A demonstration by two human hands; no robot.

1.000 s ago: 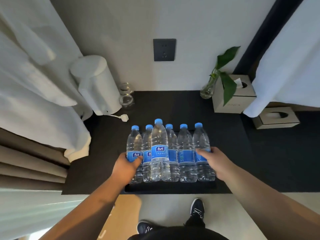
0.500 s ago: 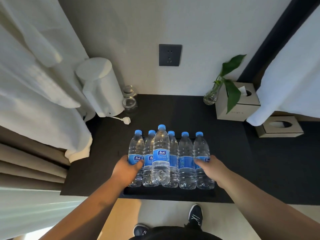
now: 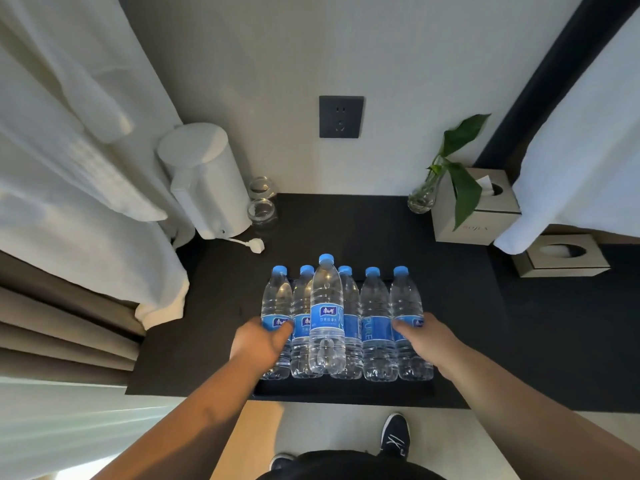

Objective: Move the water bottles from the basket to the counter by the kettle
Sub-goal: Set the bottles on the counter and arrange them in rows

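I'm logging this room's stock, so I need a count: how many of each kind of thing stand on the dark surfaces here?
water bottles: 6
basket: 1
kettle: 1
drinking glasses: 2
tissue boxes: 2
vase with a plant: 1
Total: 13

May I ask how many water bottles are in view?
6, in the basket: five in a row, the leftmost bottle in the left hand, the rightmost bottle in the right hand; the front bottle overlaps them. Others may hide behind.
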